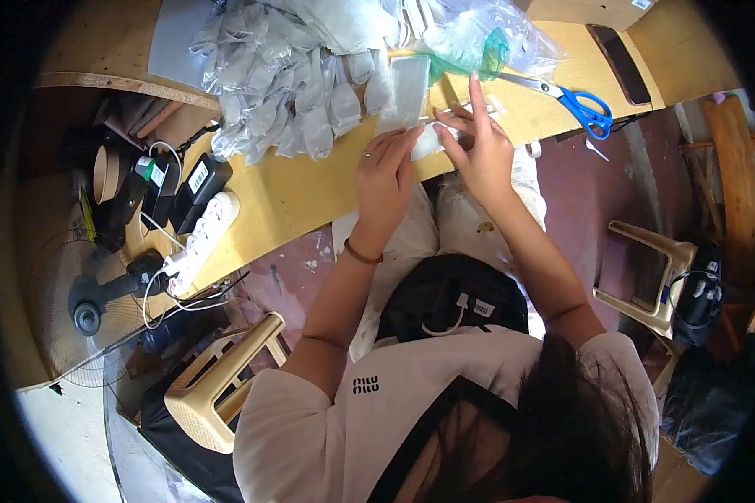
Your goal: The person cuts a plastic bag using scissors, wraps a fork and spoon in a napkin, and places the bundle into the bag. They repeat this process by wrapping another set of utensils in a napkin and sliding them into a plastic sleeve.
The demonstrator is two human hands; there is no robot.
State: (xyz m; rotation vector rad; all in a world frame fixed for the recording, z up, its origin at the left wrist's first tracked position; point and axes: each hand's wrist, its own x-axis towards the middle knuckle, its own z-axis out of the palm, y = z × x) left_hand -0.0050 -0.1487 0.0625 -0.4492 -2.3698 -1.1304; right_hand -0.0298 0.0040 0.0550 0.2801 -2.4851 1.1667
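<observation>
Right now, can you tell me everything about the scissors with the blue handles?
The scissors lie flat on the wooden table, near its right end. They have two bright blue loop handles that look like plastic, and shiny silver blades. The blades are shut and point left, with the tip right by the crinkly clear plastic bag. The handles point right. Nothing holds them: the right hand, pinching a white packet, is close by but apart.

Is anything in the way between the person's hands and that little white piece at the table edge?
Nothing visible. The left hand and right hand both touch the white piece at the table edge; the bag pile and scissors lie apart.
</observation>
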